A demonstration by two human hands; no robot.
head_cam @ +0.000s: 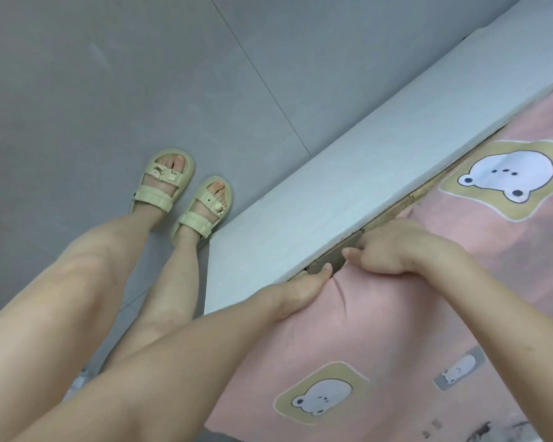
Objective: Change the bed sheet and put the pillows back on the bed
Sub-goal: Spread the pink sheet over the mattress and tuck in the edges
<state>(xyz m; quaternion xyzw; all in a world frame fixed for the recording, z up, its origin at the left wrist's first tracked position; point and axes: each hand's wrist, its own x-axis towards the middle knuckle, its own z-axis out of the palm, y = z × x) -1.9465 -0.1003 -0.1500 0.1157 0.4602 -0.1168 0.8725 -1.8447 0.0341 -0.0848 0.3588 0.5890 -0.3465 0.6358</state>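
A pink bed sheet [479, 250] printed with white bears covers the mattress at the right. Its corner lies at the gap beside the white bed frame [332, 186]. My left hand [304, 290] grips the sheet's corner, thumb on top and fingers tucked under the fabric. My right hand [393, 247] lies just beyond it with its fingers curled down over the sheet's edge into the gap, thumb pointing left. A brown surface shows in the gap between the two hands. No pillows are in view.
The white frame rail runs diagonally from lower left to upper right. Grey floor tiles [109, 90] fill the left. My feet in pale yellow sandals [186, 199] stand right against the frame's corner.
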